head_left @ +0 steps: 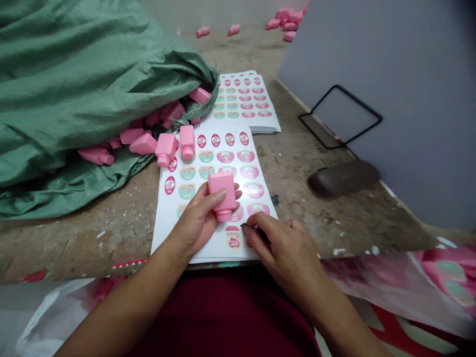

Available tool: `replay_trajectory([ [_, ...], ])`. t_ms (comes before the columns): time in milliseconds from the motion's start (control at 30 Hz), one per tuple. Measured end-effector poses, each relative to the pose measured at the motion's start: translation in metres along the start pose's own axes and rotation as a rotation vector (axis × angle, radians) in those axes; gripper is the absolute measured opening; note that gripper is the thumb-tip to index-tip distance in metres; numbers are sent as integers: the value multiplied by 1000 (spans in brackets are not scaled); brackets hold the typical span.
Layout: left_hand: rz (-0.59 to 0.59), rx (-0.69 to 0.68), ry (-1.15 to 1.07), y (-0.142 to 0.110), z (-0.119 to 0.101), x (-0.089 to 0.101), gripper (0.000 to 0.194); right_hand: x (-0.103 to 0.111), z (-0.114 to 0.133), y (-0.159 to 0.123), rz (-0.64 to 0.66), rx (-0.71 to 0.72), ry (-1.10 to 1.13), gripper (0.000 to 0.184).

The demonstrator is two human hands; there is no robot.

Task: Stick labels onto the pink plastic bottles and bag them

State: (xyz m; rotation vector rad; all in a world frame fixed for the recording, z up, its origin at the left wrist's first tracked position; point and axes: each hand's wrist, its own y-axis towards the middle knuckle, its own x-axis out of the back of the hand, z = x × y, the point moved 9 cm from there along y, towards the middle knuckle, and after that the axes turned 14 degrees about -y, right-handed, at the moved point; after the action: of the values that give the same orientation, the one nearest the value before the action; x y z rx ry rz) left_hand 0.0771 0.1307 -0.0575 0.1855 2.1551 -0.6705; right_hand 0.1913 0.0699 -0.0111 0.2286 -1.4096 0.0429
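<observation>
A small pink plastic bottle [222, 191] lies in my left hand [201, 218], its neck pointing toward me and its plain flat side up. My left fingers wrap around it above a sheet of stickers [208, 243] with rows of oval and rounded labels. My right hand [277, 240] is closed in a pinch at the sheet's lower right, beside a baby-picture label [233, 238]. A small dark tip [243, 225] shows at its fingertips; what it belongs to is hidden. Two more pink bottles, one standing out [187, 142], rest on the sheet's upper left part.
A green woven sack [111, 89] spills pink bottles at the left. Behind lies another stack of sticker sheets [247, 106]. A dark glasses case [342, 178] and a black wire frame [340, 116] are at the right by a grey panel [390, 74]. Bottles lie far back.
</observation>
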Motion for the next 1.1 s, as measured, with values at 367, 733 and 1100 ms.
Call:
replay_trajectory([
  [367,31,17,-23,0,5,-2,34,-7,-5,3,113,-78,138,18],
  [733,18,16,-20,0,3,0,33,1,1,2,-10,-5,11,18],
  [1100,25,20,-18,1,3,-1,35,-1,-10,4,63,-61,139,15],
])
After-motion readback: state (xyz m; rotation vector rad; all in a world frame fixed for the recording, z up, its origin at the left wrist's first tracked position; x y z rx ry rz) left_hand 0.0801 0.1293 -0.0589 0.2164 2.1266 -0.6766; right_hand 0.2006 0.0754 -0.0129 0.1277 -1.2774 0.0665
